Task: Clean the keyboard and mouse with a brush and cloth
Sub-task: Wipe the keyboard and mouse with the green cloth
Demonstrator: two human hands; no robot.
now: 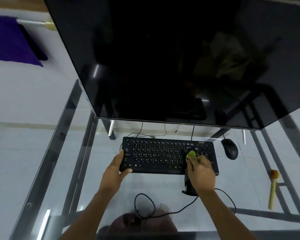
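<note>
A black keyboard (156, 155) lies flat on the glass desk (163, 193) below the monitor. My left hand (117, 168) grips its left end, thumb on the front edge. My right hand (200, 172) presses a green and dark cloth (190, 155) onto the keys at the keyboard's right side; the cloth's dark tail (188, 185) hangs down under my wrist. The black mouse (229, 148) rests to the right of the keyboard, untouched. A wooden-handled brush (273, 187) lies on the desk at the right, bristles pointing away from me.
A large dark monitor (163, 58) leans over the back of the desk. A black cable (145, 208) loops across the glass in front of me. Metal desk frame bars show through the glass. A purple cloth (10, 40) hangs at the far left.
</note>
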